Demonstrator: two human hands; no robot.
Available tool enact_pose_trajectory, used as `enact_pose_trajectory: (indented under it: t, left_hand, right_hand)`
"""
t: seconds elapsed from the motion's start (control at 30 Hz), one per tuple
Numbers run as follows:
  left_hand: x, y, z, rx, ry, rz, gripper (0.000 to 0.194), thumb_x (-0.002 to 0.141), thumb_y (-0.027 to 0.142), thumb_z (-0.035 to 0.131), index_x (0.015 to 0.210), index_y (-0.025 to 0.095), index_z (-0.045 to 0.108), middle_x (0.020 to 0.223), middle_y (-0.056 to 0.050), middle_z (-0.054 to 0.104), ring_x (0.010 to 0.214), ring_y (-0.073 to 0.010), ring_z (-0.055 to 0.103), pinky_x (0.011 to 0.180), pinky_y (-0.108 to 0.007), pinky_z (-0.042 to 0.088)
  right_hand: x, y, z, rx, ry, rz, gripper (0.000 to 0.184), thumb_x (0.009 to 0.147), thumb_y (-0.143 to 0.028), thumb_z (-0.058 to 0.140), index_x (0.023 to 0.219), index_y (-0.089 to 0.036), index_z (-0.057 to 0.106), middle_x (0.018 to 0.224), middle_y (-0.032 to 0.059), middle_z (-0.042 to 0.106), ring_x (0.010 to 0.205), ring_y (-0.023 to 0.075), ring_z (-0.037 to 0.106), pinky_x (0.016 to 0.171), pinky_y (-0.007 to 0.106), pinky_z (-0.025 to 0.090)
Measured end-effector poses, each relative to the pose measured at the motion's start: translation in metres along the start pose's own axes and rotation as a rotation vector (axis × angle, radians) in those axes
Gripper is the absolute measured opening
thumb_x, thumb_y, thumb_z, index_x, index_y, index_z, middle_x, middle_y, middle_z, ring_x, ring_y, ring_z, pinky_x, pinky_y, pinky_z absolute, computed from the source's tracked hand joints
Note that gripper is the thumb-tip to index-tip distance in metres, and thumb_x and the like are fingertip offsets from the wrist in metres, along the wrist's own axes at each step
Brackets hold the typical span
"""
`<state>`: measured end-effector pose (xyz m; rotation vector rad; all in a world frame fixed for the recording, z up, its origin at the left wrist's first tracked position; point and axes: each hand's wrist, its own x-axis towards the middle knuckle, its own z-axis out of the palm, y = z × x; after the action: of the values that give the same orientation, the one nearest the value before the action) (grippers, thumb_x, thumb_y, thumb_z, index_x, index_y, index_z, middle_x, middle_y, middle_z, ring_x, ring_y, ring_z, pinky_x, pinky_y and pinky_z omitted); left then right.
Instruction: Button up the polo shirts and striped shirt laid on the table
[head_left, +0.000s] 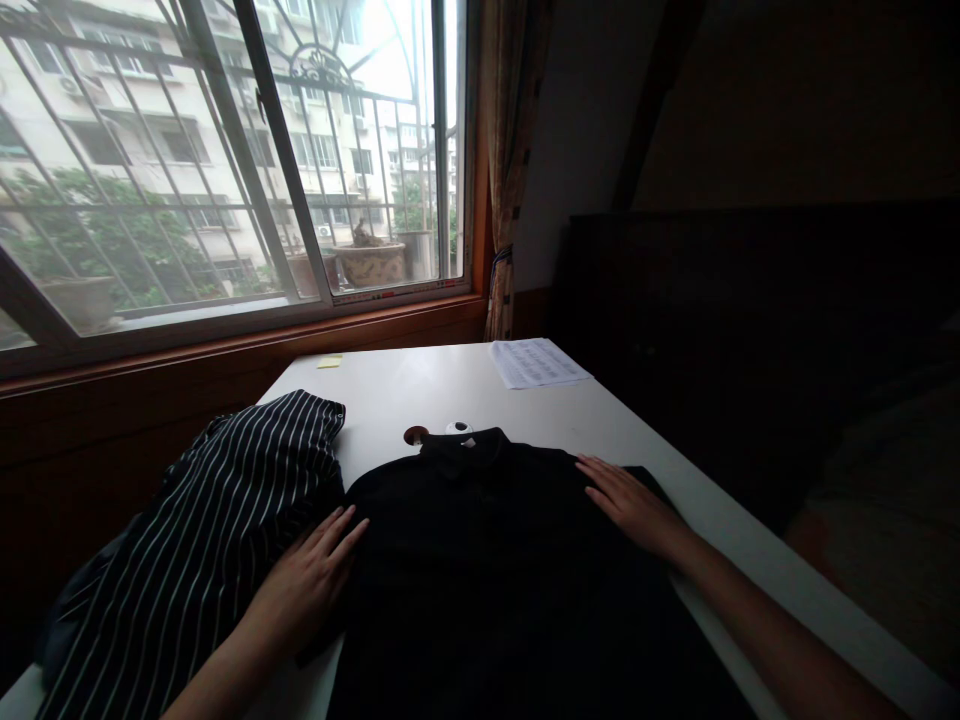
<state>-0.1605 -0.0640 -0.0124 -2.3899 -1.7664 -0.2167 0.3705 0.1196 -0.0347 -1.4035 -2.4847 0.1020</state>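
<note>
A black collared shirt lies spread on the white table, its collar toward the window. My left hand rests flat at the shirt's left shoulder edge, fingers outstretched. On the opposite shoulder lies my right hand, palm down with its fingers extended. Neither hand grips the cloth. To the left, close by my left forearm, a black garment with white stripes is heaped over the table's side. A small light label shows inside the black collar.
Printed sheets lie at the table's far right corner, and a yellow sticky note at the far left. Just beyond the collar are a round cable hole and a small white round object. A barred window stands behind.
</note>
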Motion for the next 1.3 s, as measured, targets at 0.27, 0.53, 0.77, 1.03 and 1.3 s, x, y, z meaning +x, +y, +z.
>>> enact_pose_trajectory:
  t: [0.27,0.53,0.77,1.03,1.3]
  left_hand:
    - [0.004,-0.003,-0.007,0.004,-0.041,0.035,0.051,0.095,0.023,0.046,0.146,0.03,0.043,0.15,-0.005,0.045,0.134,-0.0278,0.047,0.107,-0.048,0.046]
    - [0.028,0.043,-0.026,-0.14,-0.054,0.169,0.044,0.095,0.019,0.048,0.138,0.031,0.051,0.142,0.0,0.054,0.129,-0.0232,0.051,0.109,-0.042,0.046]
    - [0.046,0.065,-0.01,-0.079,-0.069,0.033,0.045,0.098,0.037,0.047,0.143,0.032,0.045,0.146,-0.006,0.048,0.136,-0.033,0.041,0.107,-0.064,0.036]
    - [0.056,0.052,-0.004,-0.021,-0.077,-0.105,0.045,0.1,0.031,0.039,0.144,0.028,0.044,0.147,-0.011,0.044,0.134,-0.0316,0.042,0.104,-0.063,0.038]
    - [0.076,0.016,0.016,-0.082,-0.044,-0.122,0.047,0.102,0.038,0.037,0.147,0.027,0.04,0.151,-0.01,0.038,0.136,-0.0287,0.04,0.106,-0.047,0.041]
  right_hand:
    - [-0.001,-0.005,-0.003,-0.016,-0.023,0.015,0.055,0.099,-0.05,0.031,0.148,-0.024,0.04,0.156,0.004,0.036,0.145,0.024,0.032,0.12,0.048,0.026]
    - [-0.001,-0.002,-0.001,-0.012,-0.013,0.002,0.054,0.099,-0.049,0.033,0.146,-0.024,0.042,0.154,0.0055,0.039,0.143,0.0246,0.034,0.119,0.048,0.027]
    - [0.001,-0.032,-0.012,-0.029,0.145,-0.026,0.036,0.096,-0.038,0.043,0.124,-0.024,0.061,0.128,0.0094,0.06,0.12,0.0262,0.056,0.106,0.045,0.044]
    - [0.013,-0.086,-0.007,-0.105,0.12,-0.058,0.03,0.094,-0.035,0.051,0.12,-0.025,0.062,0.117,0.0079,0.061,0.108,0.0268,0.055,0.096,0.042,0.049]
    - [0.048,-0.075,0.018,-0.123,0.159,-0.037,0.038,0.096,-0.037,0.048,0.13,-0.024,0.057,0.13,0.008,0.056,0.116,0.0281,0.051,0.104,0.043,0.043]
